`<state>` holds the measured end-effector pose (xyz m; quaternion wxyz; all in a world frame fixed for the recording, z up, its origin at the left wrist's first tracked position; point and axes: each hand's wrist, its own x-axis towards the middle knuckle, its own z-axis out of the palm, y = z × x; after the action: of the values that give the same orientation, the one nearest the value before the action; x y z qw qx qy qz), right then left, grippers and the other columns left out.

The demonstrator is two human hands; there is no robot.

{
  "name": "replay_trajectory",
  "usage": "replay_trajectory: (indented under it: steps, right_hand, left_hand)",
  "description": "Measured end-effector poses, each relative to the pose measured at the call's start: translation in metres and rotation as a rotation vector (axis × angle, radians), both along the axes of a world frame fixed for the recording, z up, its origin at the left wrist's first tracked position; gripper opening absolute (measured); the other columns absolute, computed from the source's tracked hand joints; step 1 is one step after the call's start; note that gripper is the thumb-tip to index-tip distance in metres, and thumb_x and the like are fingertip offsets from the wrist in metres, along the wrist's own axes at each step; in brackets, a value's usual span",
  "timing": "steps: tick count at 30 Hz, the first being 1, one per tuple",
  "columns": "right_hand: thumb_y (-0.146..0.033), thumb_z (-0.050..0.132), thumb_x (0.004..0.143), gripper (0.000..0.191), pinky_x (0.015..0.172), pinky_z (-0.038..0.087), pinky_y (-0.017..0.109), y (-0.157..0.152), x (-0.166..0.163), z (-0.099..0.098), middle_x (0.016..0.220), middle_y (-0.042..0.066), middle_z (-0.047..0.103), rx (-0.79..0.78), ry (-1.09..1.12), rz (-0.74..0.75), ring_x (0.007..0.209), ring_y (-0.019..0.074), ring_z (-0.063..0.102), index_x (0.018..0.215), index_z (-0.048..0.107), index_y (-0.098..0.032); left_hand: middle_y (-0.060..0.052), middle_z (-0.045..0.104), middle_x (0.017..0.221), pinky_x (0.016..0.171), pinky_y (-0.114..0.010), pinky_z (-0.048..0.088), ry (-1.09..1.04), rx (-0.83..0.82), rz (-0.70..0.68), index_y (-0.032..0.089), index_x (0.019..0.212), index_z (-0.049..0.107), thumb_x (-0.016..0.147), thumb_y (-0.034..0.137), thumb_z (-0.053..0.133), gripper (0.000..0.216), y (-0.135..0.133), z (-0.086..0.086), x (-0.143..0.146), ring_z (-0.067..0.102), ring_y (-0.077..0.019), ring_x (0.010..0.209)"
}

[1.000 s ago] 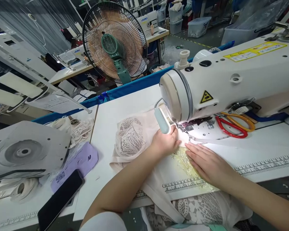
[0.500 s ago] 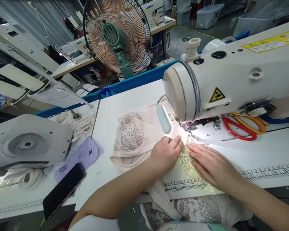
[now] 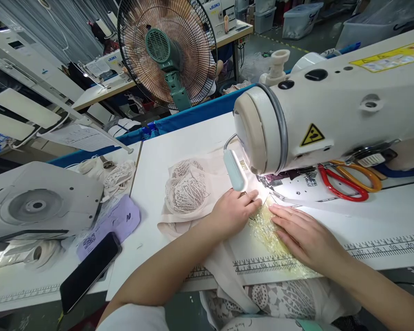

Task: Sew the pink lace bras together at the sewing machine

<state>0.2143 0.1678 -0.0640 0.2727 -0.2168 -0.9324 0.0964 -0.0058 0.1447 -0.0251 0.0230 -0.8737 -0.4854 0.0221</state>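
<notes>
A pale beige bra with a lace cup lies on the white sewing table, its band running under the presser foot of the sewing machine. Bent over the fabric just in front of the foot, my left hand pinches it between thumb and fingers. My right hand rests flat, fingers stretched close together, on a crinkled, clear yellowish strip. That strip trails from the needle area to the table's front edge. The needle tip is hard to make out.
Red-handled scissors and orange-handled ones lie under the machine arm. Leftward are a black phone, a purple card and lace pieces. A large fan stands behind. More lace fabric sits below the front edge.
My left hand has shifted slightly left and its fingers have straightened a little at the fabric. The right hand stays nearly where it was on the yellowish strip.
</notes>
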Motion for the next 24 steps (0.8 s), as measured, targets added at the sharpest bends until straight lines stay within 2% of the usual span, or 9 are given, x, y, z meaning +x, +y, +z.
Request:
replay_trajectory:
  steps: [5, 15, 24]
  right_hand:
    - [-0.017, 0.043, 0.090, 0.022, 0.094, 0.048, 0.041, 0.000, 0.001, 0.001, 0.119, 0.012, 0.062, -0.009, 0.005, -0.009, 0.114, 0.0223, 0.055, 0.102, 0.060, -0.013]
    - [-0.018, 0.043, 0.090, 0.022, 0.096, 0.047, 0.041, 0.000, 0.002, 0.001, 0.119, 0.012, 0.062, -0.050, 0.001, -0.003, 0.114, 0.0221, 0.055, 0.103, 0.060, -0.013]
    - [-0.020, 0.043, 0.090, 0.022, 0.093, 0.050, 0.042, 0.000, 0.001, 0.002, 0.118, 0.011, 0.063, -0.074, 0.023, -0.021, 0.113, 0.0224, 0.056, 0.104, 0.060, -0.016]
  left_hand:
    - [-0.002, 0.053, 0.133, 0.076, -0.032, 0.048, 0.016, -0.020, 0.014, 0.019, 0.121, 0.055, 0.088, 0.014, 0.047, 0.035, 0.006, 0.007, -0.003, 0.056, -0.0193, 0.096]
    - [-0.002, 0.055, 0.131, 0.085, -0.034, 0.047, -0.018, 0.011, 0.052, 0.020, 0.119, 0.057, 0.090, 0.014, 0.046, 0.032, 0.011, 0.013, -0.010, 0.051, -0.0212, 0.110]
    - [-0.003, 0.059, 0.124, 0.094, -0.036, 0.042, -0.015, 0.004, 0.087, 0.024, 0.118, 0.057, 0.092, 0.018, 0.042, 0.030, 0.027, 0.008, -0.022, 0.050, -0.0203, 0.112]
